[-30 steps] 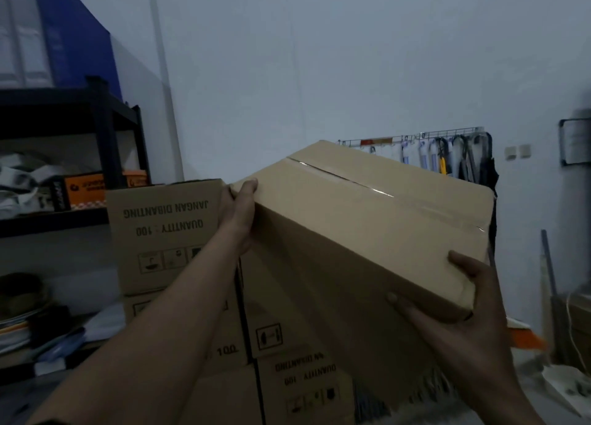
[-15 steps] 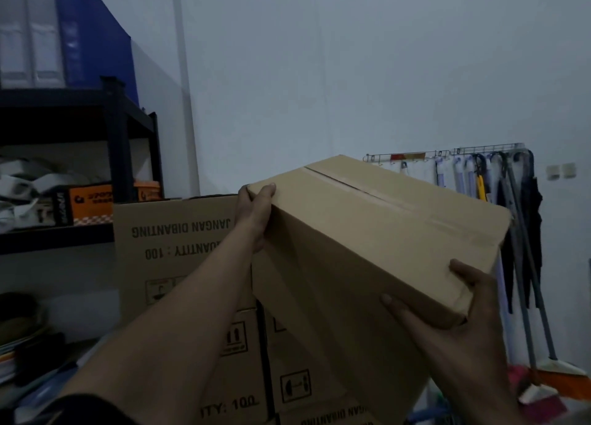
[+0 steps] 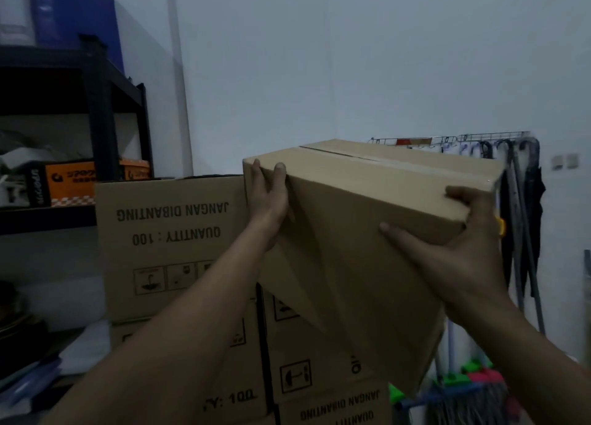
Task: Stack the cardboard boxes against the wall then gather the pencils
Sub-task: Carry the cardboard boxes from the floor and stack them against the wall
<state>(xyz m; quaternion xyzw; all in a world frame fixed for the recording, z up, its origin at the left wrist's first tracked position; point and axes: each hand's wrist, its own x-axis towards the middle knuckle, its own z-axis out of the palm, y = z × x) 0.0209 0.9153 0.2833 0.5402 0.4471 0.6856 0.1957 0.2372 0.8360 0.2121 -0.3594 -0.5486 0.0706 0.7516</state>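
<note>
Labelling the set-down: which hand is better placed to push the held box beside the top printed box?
Probably right. The right hand grips the held box at its outer corner, clear of the stack. The left hand holds the corner next to the printed box and could get pinched.

Feed is dim w/ a cold blue-grey cast; no lamp in shot that I can see. Brightest area is the wall, evenly lit, no hotspots or glare. The shelf rack at left is nearly black, detail crushed underneath. On the held box the top face catches more light than the near side, which shows soft diagonal shadows. The left hand and right hand read dark, soft-edged. Print on the stacked boxes is legible but fuzzy. The brooms at bottom right smear w/ blur. Wide-angle bend: rack post leans near the frame edge. Compression noise throughout.
</note>
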